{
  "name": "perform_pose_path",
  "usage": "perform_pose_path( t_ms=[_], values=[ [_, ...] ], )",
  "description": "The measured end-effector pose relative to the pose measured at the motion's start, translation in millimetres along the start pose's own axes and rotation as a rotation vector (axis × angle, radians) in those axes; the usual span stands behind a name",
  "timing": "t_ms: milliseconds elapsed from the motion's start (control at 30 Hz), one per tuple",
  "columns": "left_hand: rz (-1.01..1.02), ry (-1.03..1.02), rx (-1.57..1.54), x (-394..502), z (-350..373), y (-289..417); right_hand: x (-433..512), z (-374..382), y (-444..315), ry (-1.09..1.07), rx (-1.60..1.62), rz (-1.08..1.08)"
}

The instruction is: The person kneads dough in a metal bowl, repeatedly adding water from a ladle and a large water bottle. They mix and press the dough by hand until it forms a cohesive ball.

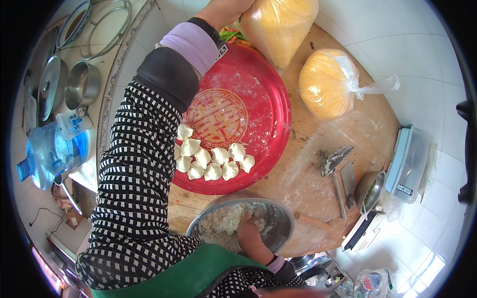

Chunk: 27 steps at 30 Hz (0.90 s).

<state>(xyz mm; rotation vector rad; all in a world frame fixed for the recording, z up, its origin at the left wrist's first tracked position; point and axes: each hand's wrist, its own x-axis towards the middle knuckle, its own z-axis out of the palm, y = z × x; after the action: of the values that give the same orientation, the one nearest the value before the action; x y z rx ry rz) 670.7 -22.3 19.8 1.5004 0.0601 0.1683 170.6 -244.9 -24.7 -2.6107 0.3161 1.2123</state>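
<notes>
At the top edge my left hand (225, 13) grips a clear plastic bag of yellow meal (285, 31); its fingertips are cut off by the frame. My right hand (251, 236) reaches into a metal bowl (285, 219) near my body. Its fingers sink into crumbly, pale dough (227, 221) and are hidden there. Between the hands lies a round red tray (261, 93) with a gold emblem, dusted with flour. Several folded white dumplings (213, 171) sit on its near side, and my left sleeve covers part of the tray.
A second, knotted bag of yellow meal (324, 85) rests on the wooden table. To the right are a cleaver (348, 182), a rolling pin (313, 220), a small metal bowl (369, 192) and a plastic container (406, 165). On the left are a blue water jug (56, 152) and a pot (82, 85).
</notes>
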Motion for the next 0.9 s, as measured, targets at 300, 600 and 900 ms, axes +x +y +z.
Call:
perform_pose_path(
  t_ms=[300, 600, 900],
  values=[
    [-0.035, 0.001, 0.136, -8, 7, 18, -5, -13, -11, 0.002, -0.155, -0.087],
    [0.48, -0.091, 0.866, 4, 64, -3, -1, -1, -4, 0.017, -0.031, -0.005],
    [0.468, -0.17, 0.844, -129, 52, 55, 19, 18, 11, 0.224, 0.14, -0.143]
  ],
)
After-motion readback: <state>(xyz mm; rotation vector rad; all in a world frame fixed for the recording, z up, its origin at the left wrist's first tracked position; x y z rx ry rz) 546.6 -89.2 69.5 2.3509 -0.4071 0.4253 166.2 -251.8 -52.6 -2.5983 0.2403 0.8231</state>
